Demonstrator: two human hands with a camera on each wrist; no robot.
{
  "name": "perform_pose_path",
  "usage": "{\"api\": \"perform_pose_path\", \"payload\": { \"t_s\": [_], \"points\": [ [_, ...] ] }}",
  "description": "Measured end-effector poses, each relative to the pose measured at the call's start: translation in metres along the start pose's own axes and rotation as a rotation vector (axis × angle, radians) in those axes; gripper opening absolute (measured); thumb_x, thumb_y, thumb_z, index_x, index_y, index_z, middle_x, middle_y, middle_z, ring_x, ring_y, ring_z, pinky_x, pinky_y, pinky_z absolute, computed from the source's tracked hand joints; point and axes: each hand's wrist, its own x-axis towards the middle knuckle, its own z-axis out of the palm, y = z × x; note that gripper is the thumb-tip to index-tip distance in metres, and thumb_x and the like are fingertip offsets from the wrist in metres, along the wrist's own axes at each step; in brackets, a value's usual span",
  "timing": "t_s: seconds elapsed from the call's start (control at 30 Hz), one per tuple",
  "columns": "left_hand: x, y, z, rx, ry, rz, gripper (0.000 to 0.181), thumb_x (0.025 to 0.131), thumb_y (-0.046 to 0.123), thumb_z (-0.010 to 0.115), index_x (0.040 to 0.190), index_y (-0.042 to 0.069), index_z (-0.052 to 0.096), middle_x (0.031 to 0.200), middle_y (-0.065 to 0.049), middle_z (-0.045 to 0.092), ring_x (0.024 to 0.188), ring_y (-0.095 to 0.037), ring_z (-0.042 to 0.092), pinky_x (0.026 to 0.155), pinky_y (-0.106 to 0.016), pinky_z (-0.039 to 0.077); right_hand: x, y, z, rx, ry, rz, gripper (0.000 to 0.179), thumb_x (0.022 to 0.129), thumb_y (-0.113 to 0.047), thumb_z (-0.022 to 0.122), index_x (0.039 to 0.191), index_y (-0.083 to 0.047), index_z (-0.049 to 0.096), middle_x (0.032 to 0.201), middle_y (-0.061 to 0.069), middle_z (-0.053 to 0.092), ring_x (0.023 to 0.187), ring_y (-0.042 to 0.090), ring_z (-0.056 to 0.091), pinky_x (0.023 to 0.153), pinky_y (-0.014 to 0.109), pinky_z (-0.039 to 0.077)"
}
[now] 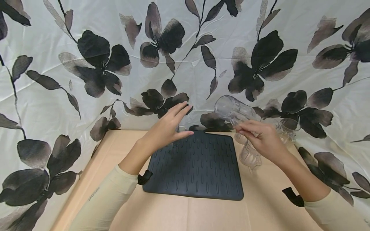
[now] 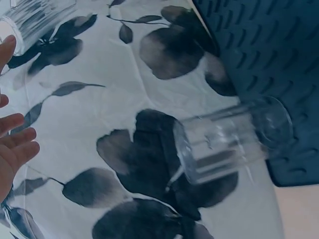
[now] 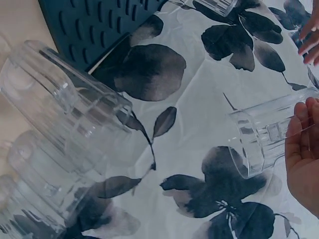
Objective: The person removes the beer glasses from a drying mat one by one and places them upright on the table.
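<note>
My right hand (image 1: pixel 264 138) pinches a clear drinking glass (image 1: pixel 234 109), which is tilted above the table, its wide end up and to the left. In the right wrist view the fingertips lie against the side of that glass (image 3: pixel 264 134). My left hand (image 1: pixel 166 128) is held over the far left part of a dark ribbed mat (image 1: pixel 196 170), fingers straight and thumb apart, holding nothing. Another clear glass (image 2: pixel 224 142) stands on the mat's far corner in the left wrist view; in the head view the left hand hides most of it.
Several more clear glasses (image 3: pixel 65 104) stand close together right of the mat, partly behind my right hand in the head view. The light tan table (image 1: pixel 179 215) extends around the mat. A floral white cloth (image 1: pixel 202 80) hangs behind the table.
</note>
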Motion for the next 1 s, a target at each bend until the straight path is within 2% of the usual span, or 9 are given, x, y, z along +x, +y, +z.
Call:
{"api": "perform_pose_path", "payload": {
  "t_s": [0.17, 0.33, 0.47, 0.6, 0.67, 0.87, 1.0],
  "points": [
    [0.019, 0.009, 0.002, -0.012, 0.027, 0.053, 0.092, 0.090, 0.044, 0.080, 0.161, 0.008, 0.034, 0.165, -0.019, 0.035, 0.152, -0.034, 0.037, 0.115, -0.049, 0.047, 0.004, -0.005, -0.004, -0.034, -0.017, -0.054, 0.035, 0.078, 0.012, 0.081, 0.109, -0.004, 0.081, 0.098, 0.003, 0.079, 0.088, 0.015, 0.074, 0.081, 0.002, 0.050],
    [0.037, 0.020, 0.004, -0.024, 0.047, 0.099, 0.096, 0.088, 0.042, 0.082, 0.162, 0.009, 0.031, 0.165, -0.019, 0.033, 0.151, -0.035, 0.039, 0.116, -0.048, 0.046, 0.011, -0.011, -0.009, -0.142, -0.048, -0.098, 0.037, 0.075, 0.011, 0.083, 0.108, -0.005, 0.081, 0.100, 0.005, 0.078, 0.088, 0.022, 0.075, 0.081, 0.003, 0.051],
    [0.051, 0.029, 0.005, -0.052, 0.049, 0.117, 0.096, 0.088, 0.039, 0.083, 0.162, 0.009, 0.031, 0.166, -0.018, 0.032, 0.151, -0.034, 0.040, 0.118, -0.047, 0.044, 0.017, -0.015, -0.014, -0.188, -0.061, -0.114, 0.037, 0.075, 0.010, 0.084, 0.108, -0.005, 0.081, 0.101, 0.006, 0.078, 0.090, 0.024, 0.076, 0.078, 0.009, 0.054],
    [0.062, 0.037, 0.010, -0.101, 0.030, 0.124, 0.094, 0.088, 0.038, 0.083, 0.162, 0.010, 0.032, 0.167, -0.017, 0.031, 0.151, -0.033, 0.041, 0.116, -0.044, 0.046, 0.020, -0.019, -0.016, -0.205, -0.074, -0.127, 0.040, 0.073, 0.012, 0.085, 0.109, -0.006, 0.081, 0.102, 0.005, 0.078, 0.092, 0.023, 0.075, 0.073, 0.021, 0.058],
    [0.066, 0.040, 0.013, -0.125, 0.017, 0.122, 0.092, 0.089, 0.037, 0.083, 0.162, 0.012, 0.033, 0.168, -0.016, 0.030, 0.150, -0.033, 0.042, 0.115, -0.042, 0.048, 0.021, -0.023, -0.018, -0.218, -0.084, -0.137, 0.043, 0.072, 0.013, 0.085, 0.110, -0.006, 0.081, 0.102, 0.005, 0.078, 0.092, 0.023, 0.075, 0.072, 0.024, 0.059],
    [0.069, 0.044, 0.021, -0.156, 0.031, 0.133, 0.080, 0.091, 0.032, 0.081, 0.159, 0.015, 0.042, 0.163, -0.018, 0.037, 0.146, -0.032, 0.047, 0.109, -0.042, 0.053, 0.024, -0.032, -0.020, -0.233, -0.099, -0.143, 0.046, 0.070, 0.014, 0.086, 0.111, -0.006, 0.081, 0.102, 0.005, 0.078, 0.093, 0.022, 0.074, 0.074, 0.020, 0.059],
    [0.067, 0.044, 0.026, -0.157, 0.057, 0.144, 0.075, 0.092, 0.031, 0.080, 0.156, 0.013, 0.046, 0.155, -0.017, 0.046, 0.136, -0.029, 0.056, 0.103, -0.039, 0.055, 0.023, -0.036, -0.021, -0.237, -0.107, -0.131, 0.046, 0.071, 0.014, 0.086, 0.112, -0.006, 0.081, 0.103, 0.006, 0.078, 0.093, 0.023, 0.074, 0.070, 0.030, 0.063]
  ]
}}
